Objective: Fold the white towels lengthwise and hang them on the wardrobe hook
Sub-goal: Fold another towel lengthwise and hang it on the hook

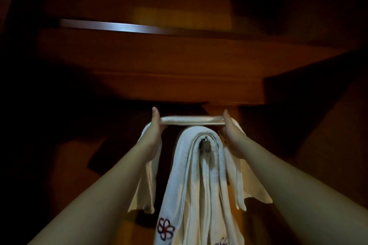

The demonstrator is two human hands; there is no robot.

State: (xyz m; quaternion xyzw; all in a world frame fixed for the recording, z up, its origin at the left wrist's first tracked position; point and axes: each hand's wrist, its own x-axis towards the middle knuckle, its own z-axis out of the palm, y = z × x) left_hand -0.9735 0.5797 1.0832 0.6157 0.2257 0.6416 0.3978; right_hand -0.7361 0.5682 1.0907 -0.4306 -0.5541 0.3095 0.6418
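Observation:
A folded white towel (192, 120) is stretched level between my two hands, just above the metal wardrobe hook (205, 142). My left hand (155, 125) grips its left end and my right hand (231, 128) grips its right end; both ends hang down past my wrists. Draped over the hook, another white towel (191, 185) hangs in long folds, with a dark flower pattern near its lower part.
A wooden wardrobe shelf (179, 87) juts out right above my hands. Higher up runs a shiny rail (119, 27). Dark wooden panels close in on both sides.

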